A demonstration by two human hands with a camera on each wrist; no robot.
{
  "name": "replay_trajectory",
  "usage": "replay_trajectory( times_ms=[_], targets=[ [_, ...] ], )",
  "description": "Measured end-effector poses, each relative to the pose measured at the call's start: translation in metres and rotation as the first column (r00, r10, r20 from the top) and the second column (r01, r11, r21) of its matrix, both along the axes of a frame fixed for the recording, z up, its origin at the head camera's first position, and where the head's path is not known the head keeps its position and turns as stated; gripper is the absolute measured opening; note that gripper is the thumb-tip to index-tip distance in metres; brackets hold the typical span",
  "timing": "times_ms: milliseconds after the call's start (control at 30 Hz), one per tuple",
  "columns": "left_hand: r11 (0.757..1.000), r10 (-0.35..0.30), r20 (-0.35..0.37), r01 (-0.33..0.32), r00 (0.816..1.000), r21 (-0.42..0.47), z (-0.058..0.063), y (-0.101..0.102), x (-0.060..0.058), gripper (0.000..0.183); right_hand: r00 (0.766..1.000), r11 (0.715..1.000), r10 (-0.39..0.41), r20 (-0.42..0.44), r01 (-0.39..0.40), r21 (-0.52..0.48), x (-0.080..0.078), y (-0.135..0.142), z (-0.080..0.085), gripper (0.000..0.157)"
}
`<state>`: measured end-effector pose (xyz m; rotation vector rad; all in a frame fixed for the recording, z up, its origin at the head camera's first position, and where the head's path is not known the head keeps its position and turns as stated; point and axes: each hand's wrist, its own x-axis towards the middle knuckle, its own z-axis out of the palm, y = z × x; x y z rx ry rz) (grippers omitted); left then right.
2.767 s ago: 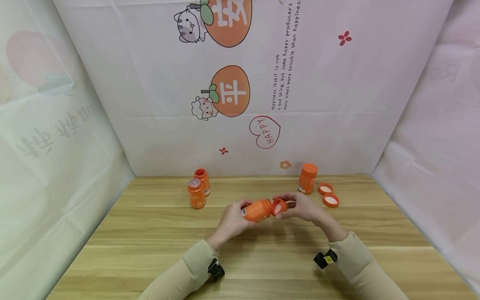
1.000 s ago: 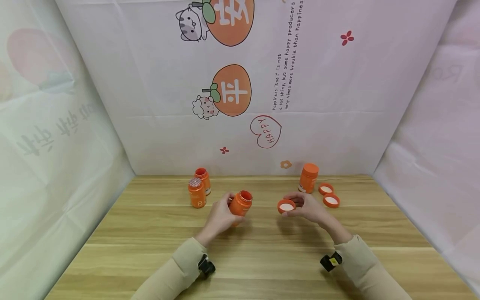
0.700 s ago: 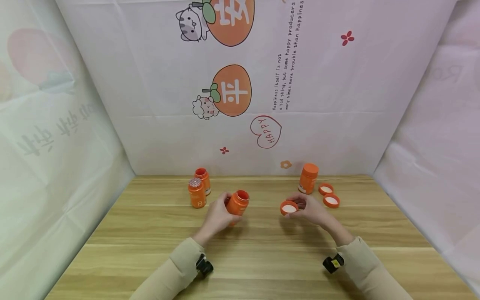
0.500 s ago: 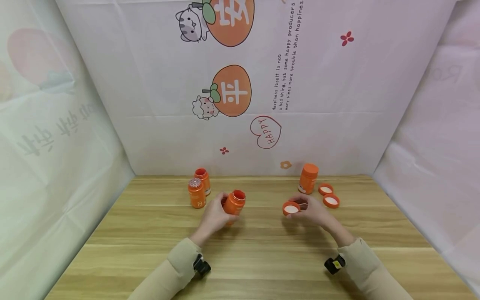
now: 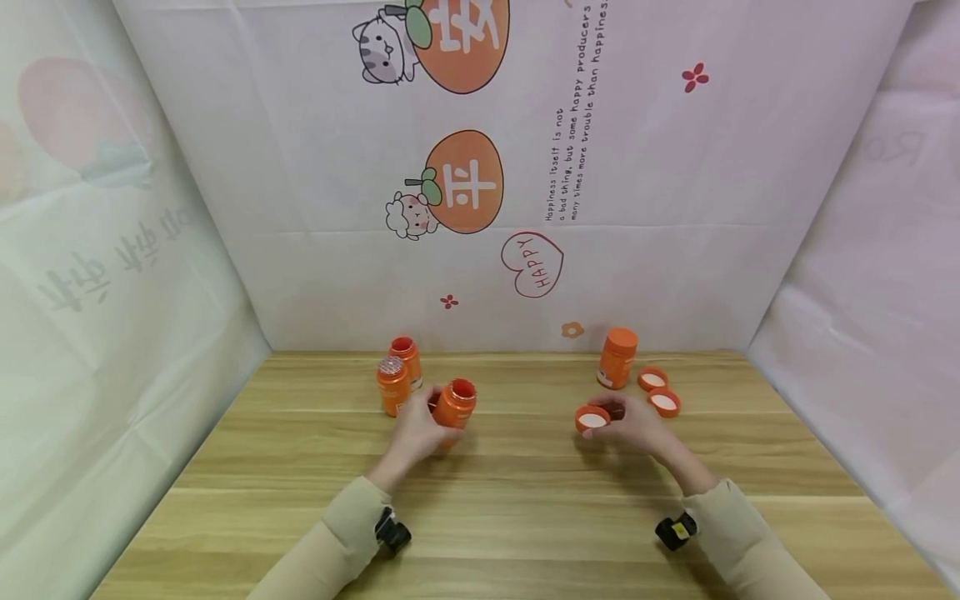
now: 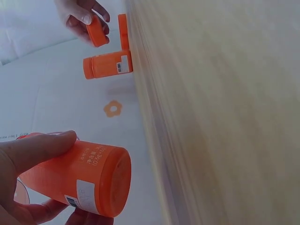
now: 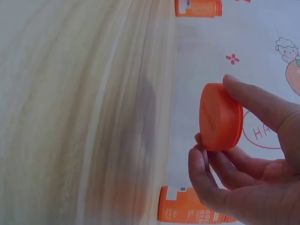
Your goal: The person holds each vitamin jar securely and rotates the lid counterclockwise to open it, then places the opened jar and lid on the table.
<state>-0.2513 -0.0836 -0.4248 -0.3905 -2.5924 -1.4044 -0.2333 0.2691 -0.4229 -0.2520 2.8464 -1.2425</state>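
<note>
My left hand (image 5: pixel 414 431) grips an orange pill bottle (image 5: pixel 455 406) with no lid on it, its red-rimmed mouth facing up and tilted slightly right. In the left wrist view the bottle's base and white barcode label (image 6: pixel 86 195) show, held off the table. With thumb and fingers, my right hand (image 5: pixel 633 423) pinches an orange screw cap (image 5: pixel 592 418), its white inside turned up. The right wrist view shows that cap (image 7: pixel 220 117) from its outer face, above the tabletop.
Left of centre at the back stand two orange bottles, one with a silvery top (image 5: pixel 392 385) and one uncapped (image 5: pixel 405 360). At the back right stands a capped bottle (image 5: pixel 617 358) beside two upturned caps (image 5: pixel 652 379). A printed sheet (image 5: pixel 337 283) walls the wooden table (image 5: pixel 510 517).
The cap came away from the bottle's mouth. Since then my left hand has carried the bottle left, close to the standing bottles, and my right hand has drawn the cap right.
</note>
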Motion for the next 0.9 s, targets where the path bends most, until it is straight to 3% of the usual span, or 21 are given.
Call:
replay_trajectory(
  times_ms=[367, 900],
  targets=[
    [0.999, 0.041, -0.036, -0.042, 0.999, -0.030, -0.002, -0.013, -0.003, 0.060, 0.998, 0.992, -0.042, -0.053, 0.048, 0.114, 0.002, 0.007, -0.001, 0.057],
    [0.996, 0.077, 0.046, -0.075, 0.996, -0.041, 0.001, -0.030, -0.005, 0.073, 0.994, 0.982, -0.060, -0.086, 0.075, 0.175, 0.002, 0.026, -0.006, 0.055]
  ],
)
